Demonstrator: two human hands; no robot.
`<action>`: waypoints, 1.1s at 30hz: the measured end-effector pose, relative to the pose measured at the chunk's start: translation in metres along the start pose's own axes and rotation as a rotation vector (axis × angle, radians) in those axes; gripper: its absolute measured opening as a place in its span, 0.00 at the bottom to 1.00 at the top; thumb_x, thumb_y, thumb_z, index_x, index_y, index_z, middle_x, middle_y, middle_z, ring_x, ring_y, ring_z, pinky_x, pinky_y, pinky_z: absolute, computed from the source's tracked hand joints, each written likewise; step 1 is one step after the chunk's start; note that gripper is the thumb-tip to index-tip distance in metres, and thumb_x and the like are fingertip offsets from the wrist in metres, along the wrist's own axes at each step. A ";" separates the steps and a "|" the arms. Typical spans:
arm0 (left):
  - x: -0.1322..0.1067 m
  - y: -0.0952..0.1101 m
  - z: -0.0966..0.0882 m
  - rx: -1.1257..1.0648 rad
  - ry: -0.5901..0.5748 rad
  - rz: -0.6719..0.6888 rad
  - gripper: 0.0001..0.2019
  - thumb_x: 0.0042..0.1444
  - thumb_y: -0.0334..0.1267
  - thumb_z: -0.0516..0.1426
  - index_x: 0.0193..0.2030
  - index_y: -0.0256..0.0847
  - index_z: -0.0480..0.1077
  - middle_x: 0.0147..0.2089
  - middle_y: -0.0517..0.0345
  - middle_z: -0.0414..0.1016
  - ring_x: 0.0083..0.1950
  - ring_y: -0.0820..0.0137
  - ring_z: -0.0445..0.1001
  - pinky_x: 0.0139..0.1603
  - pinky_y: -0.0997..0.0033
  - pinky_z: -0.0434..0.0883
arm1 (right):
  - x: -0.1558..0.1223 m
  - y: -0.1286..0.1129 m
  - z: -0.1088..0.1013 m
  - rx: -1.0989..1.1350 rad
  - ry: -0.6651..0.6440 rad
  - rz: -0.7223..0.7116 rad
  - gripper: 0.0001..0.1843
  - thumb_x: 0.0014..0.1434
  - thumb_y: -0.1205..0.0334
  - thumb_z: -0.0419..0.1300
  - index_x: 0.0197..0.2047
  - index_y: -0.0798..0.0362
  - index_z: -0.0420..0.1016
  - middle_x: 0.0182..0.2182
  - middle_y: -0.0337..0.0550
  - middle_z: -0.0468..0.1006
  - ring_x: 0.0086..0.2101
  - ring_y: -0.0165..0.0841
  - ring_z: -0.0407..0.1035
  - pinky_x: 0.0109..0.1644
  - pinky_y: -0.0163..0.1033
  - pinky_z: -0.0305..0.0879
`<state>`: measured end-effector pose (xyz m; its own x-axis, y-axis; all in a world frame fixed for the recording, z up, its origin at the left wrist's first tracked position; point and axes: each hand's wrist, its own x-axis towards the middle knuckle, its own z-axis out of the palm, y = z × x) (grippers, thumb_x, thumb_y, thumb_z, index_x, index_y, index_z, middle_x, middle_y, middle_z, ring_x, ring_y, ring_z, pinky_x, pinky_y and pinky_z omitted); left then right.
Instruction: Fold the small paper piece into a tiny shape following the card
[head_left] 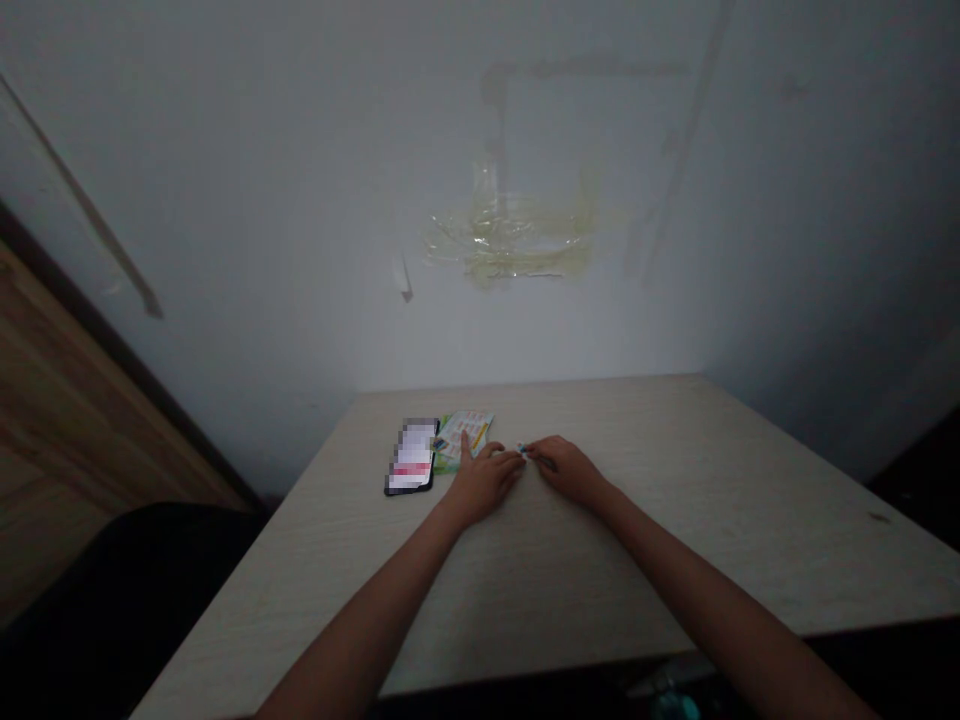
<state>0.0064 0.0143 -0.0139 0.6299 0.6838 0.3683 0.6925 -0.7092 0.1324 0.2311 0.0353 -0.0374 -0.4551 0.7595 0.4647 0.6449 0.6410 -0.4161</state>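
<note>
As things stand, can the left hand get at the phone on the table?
Probably yes: the phone lies just left of the left hand, with only flat printed paper and bare tabletop between them, nothing tall.

Left hand (484, 488) and right hand (568, 468) meeting at a small white-and-blue piece (523, 449) over a pale wood-grain counter (555, 595); left of the piece, a printed leaflet (471, 424) and a smartphone (412, 457). Behind: wall (262, 200) bearing yellowed adhesive tape (521, 240).

Phone (412, 460), printed paper (456, 428) — nothing legible.
</note>
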 end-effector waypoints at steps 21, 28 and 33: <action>-0.005 0.006 -0.011 0.016 -0.046 0.075 0.16 0.67 0.40 0.48 0.57 0.60 0.68 0.55 0.64 0.76 0.59 0.65 0.65 0.67 0.33 0.25 | 0.001 -0.001 -0.003 0.033 -0.001 0.004 0.16 0.57 0.70 0.57 0.48 0.51 0.77 0.47 0.46 0.79 0.49 0.37 0.70 0.56 0.47 0.64; -0.007 0.007 -0.010 -0.011 -0.039 0.066 0.17 0.65 0.40 0.50 0.59 0.58 0.66 0.55 0.62 0.75 0.61 0.64 0.64 0.67 0.33 0.25 | 0.001 0.003 -0.004 0.121 -0.003 0.031 0.15 0.58 0.68 0.58 0.48 0.50 0.77 0.47 0.45 0.80 0.49 0.37 0.70 0.56 0.47 0.65; -0.006 0.002 -0.002 -0.028 -0.012 0.001 0.16 0.65 0.43 0.51 0.58 0.57 0.67 0.57 0.61 0.73 0.63 0.61 0.62 0.65 0.29 0.25 | -0.001 0.001 -0.009 0.167 0.002 0.034 0.13 0.58 0.67 0.59 0.45 0.47 0.79 0.46 0.42 0.80 0.48 0.36 0.71 0.56 0.46 0.65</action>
<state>0.0029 0.0086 -0.0137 0.6345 0.6852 0.3576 0.6821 -0.7140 0.1578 0.2372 0.0343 -0.0312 -0.4333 0.7810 0.4497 0.5491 0.6245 -0.5554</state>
